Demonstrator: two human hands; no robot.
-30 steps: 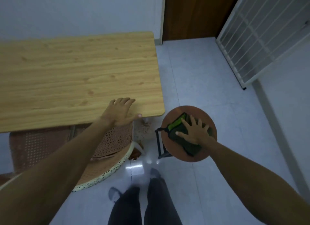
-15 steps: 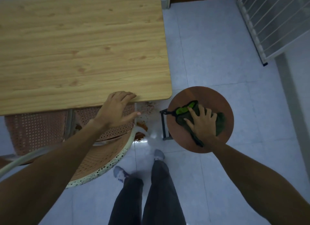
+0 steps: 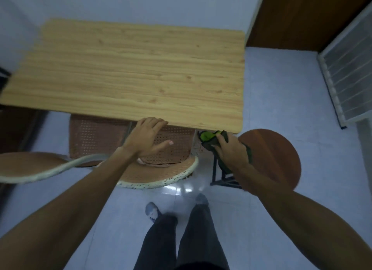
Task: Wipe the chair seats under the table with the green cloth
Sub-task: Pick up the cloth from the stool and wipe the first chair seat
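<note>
My right hand (image 3: 231,151) grips the bunched green cloth (image 3: 209,138), lifted off the round brown stool seat (image 3: 275,157) and held just left of it, near the table's front right corner. My left hand (image 3: 147,138) rests open on the front edge of the wooden table (image 3: 141,74), fingertips on the top, thumb out. Below it a woven brown chair seat (image 3: 173,147) with a pale speckled rim sticks out from under the table. A second perforated brown seat (image 3: 96,137) sits to its left, partly under the table.
A pale curved chair back (image 3: 60,167) crosses the lower left. My legs and shoes (image 3: 153,211) stand on the glossy grey floor. A white wire rack (image 3: 350,76) leans at the right wall, and a brown door (image 3: 302,16) is at the far right.
My right hand has gathered the cloth up off the stool seat and carried it left toward the table corner. My left hand stays on the table edge; the view has pulled back.
</note>
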